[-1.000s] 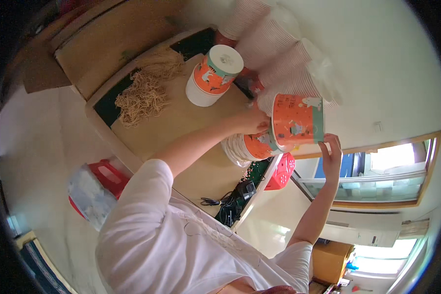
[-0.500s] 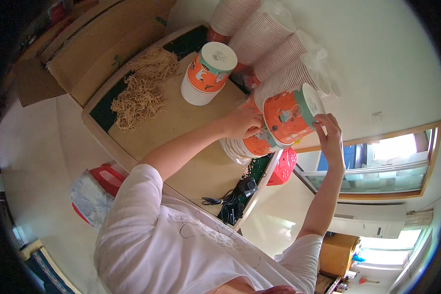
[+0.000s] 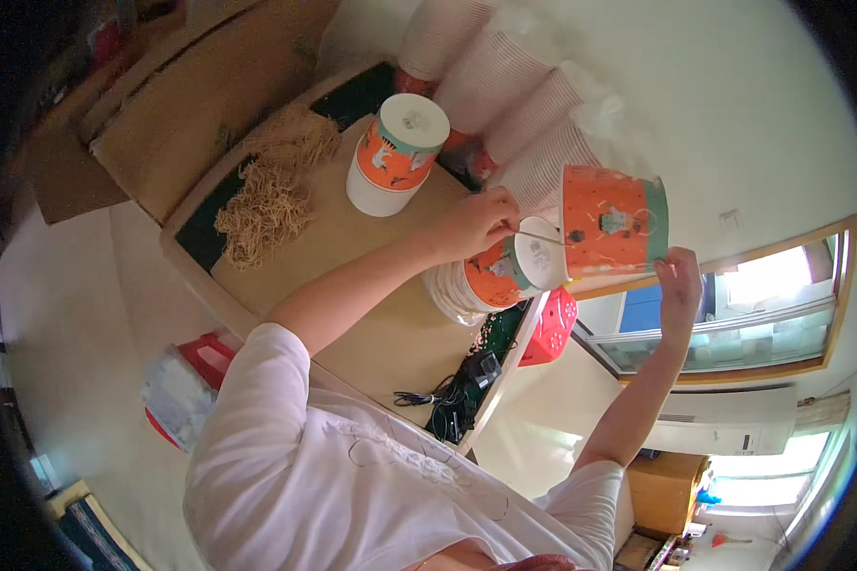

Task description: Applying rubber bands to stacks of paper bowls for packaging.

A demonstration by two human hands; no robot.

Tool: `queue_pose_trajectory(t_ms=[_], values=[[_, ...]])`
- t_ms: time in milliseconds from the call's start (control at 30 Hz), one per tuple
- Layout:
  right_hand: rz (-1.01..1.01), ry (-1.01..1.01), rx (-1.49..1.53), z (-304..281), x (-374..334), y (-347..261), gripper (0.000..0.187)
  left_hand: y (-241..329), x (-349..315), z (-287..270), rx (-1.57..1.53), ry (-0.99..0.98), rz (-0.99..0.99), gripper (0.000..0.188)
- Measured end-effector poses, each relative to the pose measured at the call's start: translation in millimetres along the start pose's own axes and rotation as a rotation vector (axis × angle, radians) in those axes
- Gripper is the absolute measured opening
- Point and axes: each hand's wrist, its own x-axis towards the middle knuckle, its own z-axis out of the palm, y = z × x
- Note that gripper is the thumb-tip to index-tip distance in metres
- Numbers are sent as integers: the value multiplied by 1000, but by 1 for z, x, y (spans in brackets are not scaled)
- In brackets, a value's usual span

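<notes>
- Head view: table [image 3: 367, 319], with a tub stack [image 3: 492, 278] near its right edge.
- Orange tub [image 3: 611, 217], sideways, just right of that stack.
- Right hand [image 3: 679, 276] grips its green base end; a light hold should avoid dents.
- Left hand [image 3: 484, 226] pinches a thin strand [image 3: 543, 237] reaching toward the tub; gentle, even tension seems best.

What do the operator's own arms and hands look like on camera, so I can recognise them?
Loose white short sleeves cover the upper arms, part of a white shirt with thin dark curved lines on its front. The forearms are bare. Left hand and right hand are ungloved.
</notes>
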Motion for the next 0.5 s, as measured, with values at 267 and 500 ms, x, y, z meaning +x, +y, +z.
queue_pose_trajectory(t_ms=[267, 500], values=[[250, 280, 804, 10, -57, 15, 14, 90, 26, -49, -489, -103, -202, 13], [591, -165, 1377, 107, -168, 74, 17, 152, 21, -65, -960, -344, -552, 12]])
